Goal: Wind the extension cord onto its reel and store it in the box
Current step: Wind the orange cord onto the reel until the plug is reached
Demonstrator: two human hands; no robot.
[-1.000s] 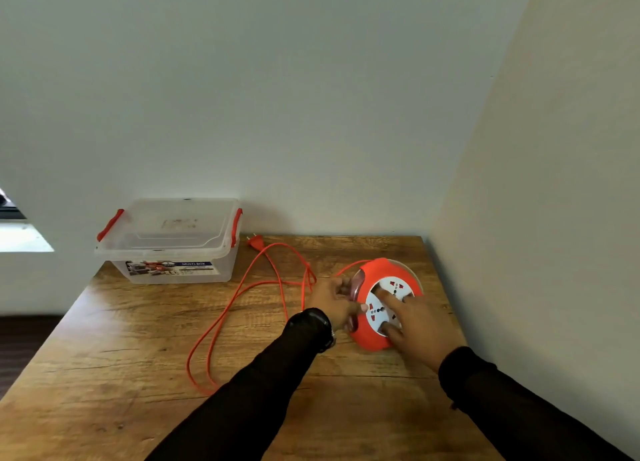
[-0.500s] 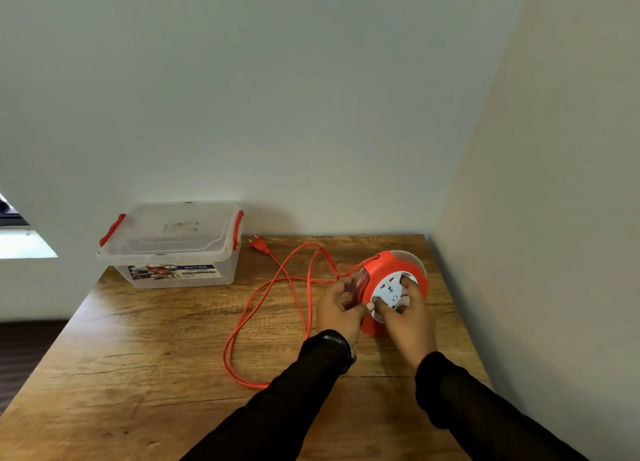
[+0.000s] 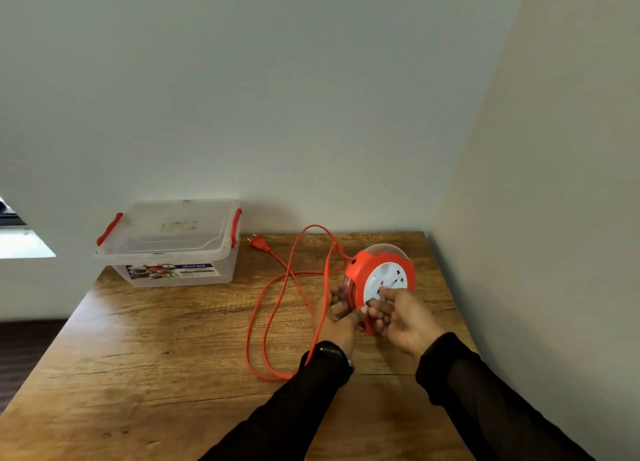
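Since half a second ago the loose cord has drawn in: its near loop lies closer to the left wrist, and the reel face has turned under the fingers.

Left to right. One clear box (image 3: 173, 249), lid on, both red latches down, at the table's (image 3: 138, 374) back left corner. One plug (image 3: 258, 242) lies just beside it, flat on the wood. One orange cord (image 3: 277, 308) runs from the plug in two long loops toward the front edge, then back over the left wrist to the reel. Left hand (image 3: 334, 317) cups the reel's rim from the side, fingers curled onto it. One reel (image 3: 381, 280), tilted up on its edge, stands right of centre near the wall. Right hand (image 3: 403, 317) pinches the white face low down, apparently cranking.

Risks, as judged: the crossed loops may snag or knot as they feed; cord draped on the wrist may catch; the plug may whip against the box; the lid is not yet off.
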